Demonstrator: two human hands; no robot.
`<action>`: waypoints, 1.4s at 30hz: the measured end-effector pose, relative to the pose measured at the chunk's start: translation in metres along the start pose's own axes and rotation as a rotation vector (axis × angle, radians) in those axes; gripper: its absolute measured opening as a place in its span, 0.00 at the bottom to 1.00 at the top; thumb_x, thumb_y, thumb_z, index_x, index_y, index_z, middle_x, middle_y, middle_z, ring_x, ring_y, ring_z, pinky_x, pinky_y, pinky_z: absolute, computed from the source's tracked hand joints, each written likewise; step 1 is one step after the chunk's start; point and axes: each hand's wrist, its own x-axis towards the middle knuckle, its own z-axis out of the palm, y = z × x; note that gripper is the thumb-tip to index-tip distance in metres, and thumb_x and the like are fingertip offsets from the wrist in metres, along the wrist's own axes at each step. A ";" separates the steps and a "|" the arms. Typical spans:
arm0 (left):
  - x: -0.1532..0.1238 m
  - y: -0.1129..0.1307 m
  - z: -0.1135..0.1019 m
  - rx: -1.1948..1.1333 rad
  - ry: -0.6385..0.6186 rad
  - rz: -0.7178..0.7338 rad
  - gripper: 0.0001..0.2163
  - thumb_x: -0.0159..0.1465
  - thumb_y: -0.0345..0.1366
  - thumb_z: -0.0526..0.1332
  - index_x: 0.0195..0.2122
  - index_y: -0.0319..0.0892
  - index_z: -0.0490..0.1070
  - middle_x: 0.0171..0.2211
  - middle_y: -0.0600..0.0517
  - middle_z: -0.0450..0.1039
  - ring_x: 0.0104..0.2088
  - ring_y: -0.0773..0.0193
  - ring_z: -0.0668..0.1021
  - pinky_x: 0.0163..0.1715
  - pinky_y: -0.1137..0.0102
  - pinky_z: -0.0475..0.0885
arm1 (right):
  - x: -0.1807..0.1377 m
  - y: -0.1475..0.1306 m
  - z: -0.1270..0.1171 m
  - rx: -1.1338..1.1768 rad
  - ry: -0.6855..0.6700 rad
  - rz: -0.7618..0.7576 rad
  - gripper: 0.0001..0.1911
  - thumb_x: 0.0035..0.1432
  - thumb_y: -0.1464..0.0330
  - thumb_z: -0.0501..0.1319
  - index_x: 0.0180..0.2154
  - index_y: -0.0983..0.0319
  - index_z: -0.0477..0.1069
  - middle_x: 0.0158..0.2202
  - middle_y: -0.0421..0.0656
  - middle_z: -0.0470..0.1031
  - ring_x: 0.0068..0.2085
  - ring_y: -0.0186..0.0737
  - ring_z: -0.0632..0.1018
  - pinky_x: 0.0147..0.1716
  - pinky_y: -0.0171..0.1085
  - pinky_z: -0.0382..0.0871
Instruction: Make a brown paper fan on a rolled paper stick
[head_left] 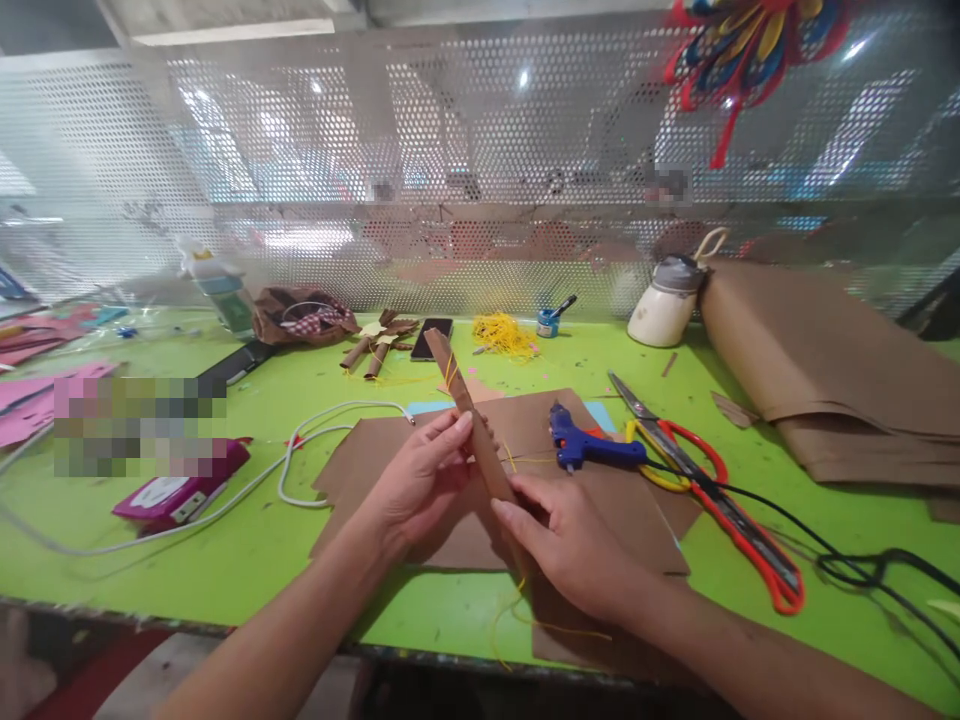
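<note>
My left hand (433, 472) grips the middle of a long brown cardboard strip (487, 455), thumb on top. Lower down, my right hand (566, 535) closes on the same strip with thumb and fingers. The strip slants up and away to the left. Yellow string (452, 372) crosses its upper end, and loose yellow ends (517, 605) hang at its lower end. Beneath lie flat brown cardboard sheets (622, 510). A blue hot glue gun (592, 445) rests on them, just beyond my right hand.
Scissors (679, 440) and a red-handled cutter (750, 545) lie right, beside a black cord (795, 520). A white cable (283, 470) and purple box (184, 485) are left. Behind are cardboard rolls (379, 350), a phone (431, 338), yellow string pile (502, 335) and a white bottle (661, 305).
</note>
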 end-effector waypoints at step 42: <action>-0.002 0.000 0.001 0.047 -0.050 -0.019 0.06 0.59 0.34 0.64 0.36 0.38 0.74 0.33 0.51 0.75 0.33 0.67 0.77 0.37 0.72 0.73 | -0.005 0.002 0.005 -0.071 0.082 -0.039 0.07 0.61 0.70 0.54 0.36 0.63 0.71 0.28 0.41 0.73 0.28 0.35 0.70 0.28 0.34 0.61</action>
